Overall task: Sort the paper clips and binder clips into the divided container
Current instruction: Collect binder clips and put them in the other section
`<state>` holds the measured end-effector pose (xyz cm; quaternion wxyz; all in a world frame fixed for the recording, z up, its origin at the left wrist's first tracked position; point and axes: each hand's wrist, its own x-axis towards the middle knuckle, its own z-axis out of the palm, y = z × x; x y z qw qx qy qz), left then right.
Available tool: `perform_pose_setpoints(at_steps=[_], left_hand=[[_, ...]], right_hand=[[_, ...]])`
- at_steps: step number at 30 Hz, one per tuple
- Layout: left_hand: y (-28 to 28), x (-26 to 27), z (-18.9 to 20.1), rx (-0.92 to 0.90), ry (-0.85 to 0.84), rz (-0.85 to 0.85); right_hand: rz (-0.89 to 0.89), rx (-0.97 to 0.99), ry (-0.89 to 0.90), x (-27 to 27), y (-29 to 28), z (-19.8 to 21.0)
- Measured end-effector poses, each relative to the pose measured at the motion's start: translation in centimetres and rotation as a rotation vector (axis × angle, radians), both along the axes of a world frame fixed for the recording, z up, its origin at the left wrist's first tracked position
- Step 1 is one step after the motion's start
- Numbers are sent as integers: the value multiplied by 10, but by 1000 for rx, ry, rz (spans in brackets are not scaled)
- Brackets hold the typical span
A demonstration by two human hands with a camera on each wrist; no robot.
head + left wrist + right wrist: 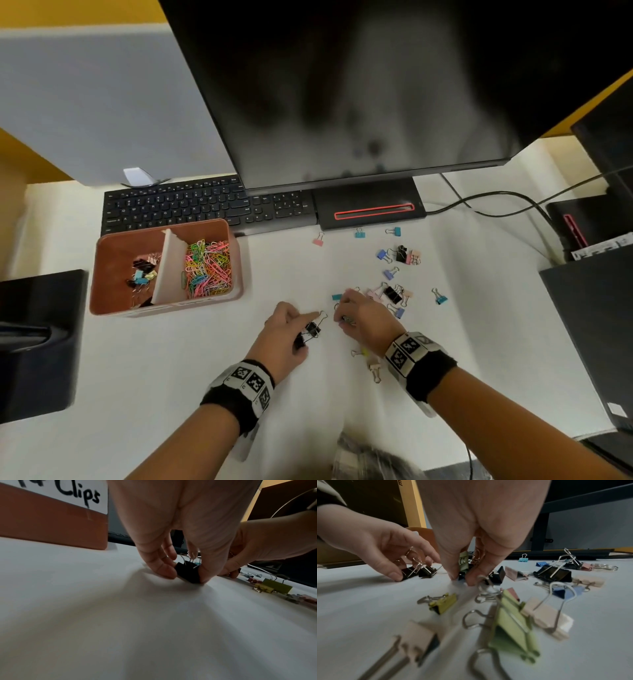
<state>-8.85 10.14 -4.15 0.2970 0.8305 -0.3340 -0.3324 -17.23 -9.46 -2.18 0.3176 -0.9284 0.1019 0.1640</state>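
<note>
White desk surface (pixel 171 359), lower centre of the head view: the left hand (pixel 287 334) pinches a black metal binder clip (pixel 312 329) between thumb and fingers, the clip touching the desk.

Just right of it, the right hand (pixel 363 323) has its fingertips closed on clips at the desk; in the right wrist view it appears to hold a pale green binder clip (pixel 463 562).

Scattered loose binder clips (pixel 394 294), in several colours, lie right of centre.

Terracotta divided plastic container (pixel 102 274), centre left: multicoloured paper clips (pixel 207 267) in its right compartment, binder clips in its left.

Black keyboard (pixel 191 204) behind it.
</note>
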Motion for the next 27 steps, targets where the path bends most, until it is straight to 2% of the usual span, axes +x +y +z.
perform_pose_setpoints(at_steps=[3,5,10,15,20,22,27], left_hand=[[-2,-2,-1,18,-88,-130],[-3,-2,-2,29,-145,-154],[-4,1,-6,41,-140,-58],[5,5,6,-51,-90,63],[37,18,61,-238,-86,184],[61,31,87,-280,-141,276],[137,96,122,-170,-351,503]], right_hand=[[-9,38,-28,1,-2,-1],[-22,58,-25,0,-3,-4],[-24,26,-30,-2,-2,-9],[-37,53,-54,4,-1,-9],[-6,90,-192,19,16,31],[31,137,-264,37,33,55],[218,265,-422,117,108,103]])
